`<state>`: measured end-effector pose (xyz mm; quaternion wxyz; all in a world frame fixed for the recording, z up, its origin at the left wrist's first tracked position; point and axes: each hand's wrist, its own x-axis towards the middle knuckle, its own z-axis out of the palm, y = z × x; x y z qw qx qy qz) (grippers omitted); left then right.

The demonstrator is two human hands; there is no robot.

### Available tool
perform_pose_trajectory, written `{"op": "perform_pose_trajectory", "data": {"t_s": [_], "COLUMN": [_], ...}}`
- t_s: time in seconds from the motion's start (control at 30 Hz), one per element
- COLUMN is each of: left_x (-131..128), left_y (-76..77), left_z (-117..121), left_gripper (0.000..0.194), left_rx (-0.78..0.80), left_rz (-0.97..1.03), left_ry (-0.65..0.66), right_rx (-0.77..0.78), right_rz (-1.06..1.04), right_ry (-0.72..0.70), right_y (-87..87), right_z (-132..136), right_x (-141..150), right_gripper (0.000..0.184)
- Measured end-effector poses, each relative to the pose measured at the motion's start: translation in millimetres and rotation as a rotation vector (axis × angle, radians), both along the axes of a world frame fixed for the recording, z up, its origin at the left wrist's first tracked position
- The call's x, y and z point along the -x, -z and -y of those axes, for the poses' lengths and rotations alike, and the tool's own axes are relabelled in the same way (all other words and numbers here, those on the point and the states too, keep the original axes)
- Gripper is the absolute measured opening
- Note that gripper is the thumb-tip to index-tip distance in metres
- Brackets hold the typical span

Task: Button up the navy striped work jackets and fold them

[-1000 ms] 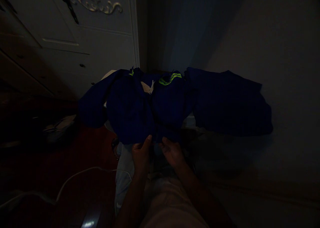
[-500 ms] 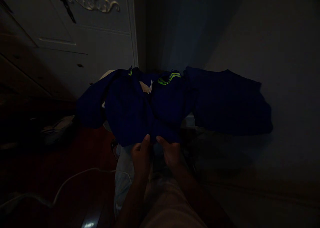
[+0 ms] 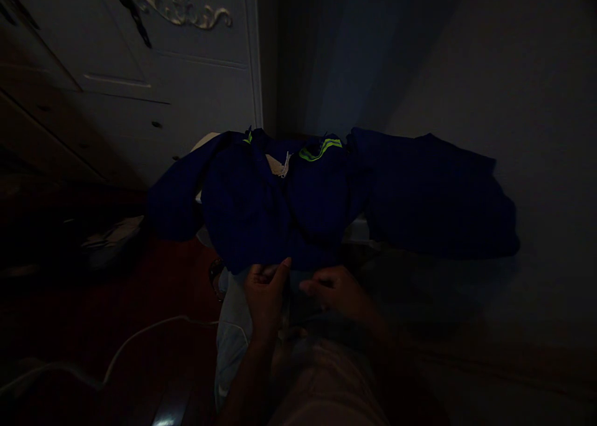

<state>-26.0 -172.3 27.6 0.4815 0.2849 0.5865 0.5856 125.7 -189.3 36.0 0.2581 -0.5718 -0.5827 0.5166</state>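
A dark blue jacket [image 3: 321, 208] with yellow-green reflective strips lies spread out before me, its sleeves reaching left and right. At its lower front edge my left hand [image 3: 267, 292] is closed, thumb on top, pinching the hem. My right hand [image 3: 338, 292] sits just below the hem, to the right of the left one, apart from the cloth as far as the dim light shows. Its fingers are curled with the thumb near them; whether anything small is between them is too dark to see. A pale label [image 3: 278, 165] shows inside the collar.
A pale cabinet [image 3: 209, 84] with carved trim and dark handles stands at the back left. A wall [image 3: 513, 71] rises on the right. Across the reddish floor [image 3: 177, 289] runs a white cable [image 3: 135, 336]. Dim items lie at the left.
My right hand has let go of the jacket's hem and drawn back down and to the right, fingers curling. The left hand stays at the hem. The view has shifted slightly.
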Motion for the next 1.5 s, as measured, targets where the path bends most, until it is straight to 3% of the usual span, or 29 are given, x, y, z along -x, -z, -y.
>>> {"op": "perform_pose_trajectory", "data": {"t_s": [0.1, 0.2, 0.27, 0.43, 0.63, 0.9, 1.27, 1.5], "left_x": [0.2, -0.6, -0.7, 2.0, 3.8, -0.8, -7.3, -3.1], "left_y": [-4.1, -7.7, -7.9, -2.4, 1.7, 1.3, -6.0, -0.6], "left_z": [1.7, 1.6, 0.0, -4.5, -4.6, -11.1, -18.7, -21.7], "left_gripper": [0.037, 0.034, 0.032, 0.029, 0.03, 0.031, 0.026, 0.028], "left_rx": [-0.035, -0.058, -0.074, -0.098, -0.084, -0.124, -0.191, -0.198], "left_rz": [-0.03, -0.043, -0.059, -0.098, -0.056, -0.094, -0.093, 0.006], "left_ry": [0.008, 0.021, 0.033, 0.081, 0.089, 0.072, 0.067, 0.129], "right_rx": [-0.461, -0.83, -0.936, -0.929, -0.943, -0.852, -0.891, -1.004], "right_rz": [-0.052, 0.052, 0.15, 0.141, 0.168, 0.142, -0.005, 0.014], "right_ry": [0.132, 0.061, -0.014, -0.148, -0.314, -0.285, -0.14, -0.179], "right_y": [-19.2, -26.4, -22.4, -4.7, -6.3, -4.7, -10.8, -12.9], "right_z": [6.3, -5.2, -20.3, -51.5, -56.6, -63.5, -69.9, -73.7], "right_x": [-3.9, 2.7, 6.1, 1.2, -4.2, -5.0, -10.3, -11.0], "right_gripper": [0.038, 0.028, 0.032, 0.029, 0.033, 0.028, 0.018, 0.014]}}
